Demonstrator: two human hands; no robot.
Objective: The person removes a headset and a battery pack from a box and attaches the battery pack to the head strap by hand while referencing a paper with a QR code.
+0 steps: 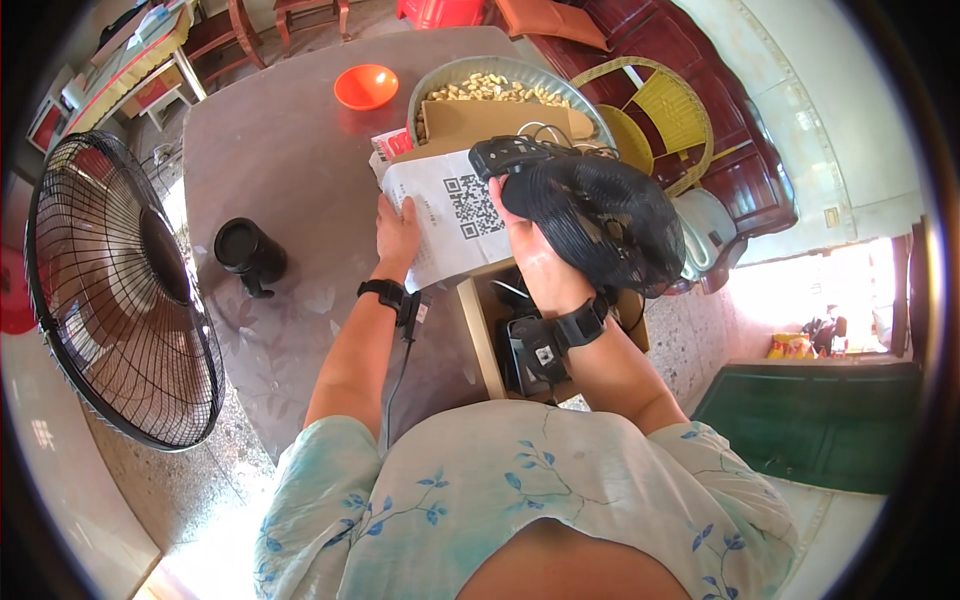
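Note:
My left hand grips the left edge of a white sheet of paper printed with a square black code, its thumb lying on top. My right hand is closed on a black mesh cap, beside the right edge of the sheet. At the cap's far left end sits a black device with cables near it; how it is fixed I cannot tell. Part of my right fingers is hidden under the cap. Black straps with small devices sit on both my wrists, and a grey cable hangs from the left one.
Below my right forearm, an open cardboard box holds black gear and cables. On the brown-covered table stand an orange bowl, a metal basin of peanuts and a black cylinder. A large fan is at the left.

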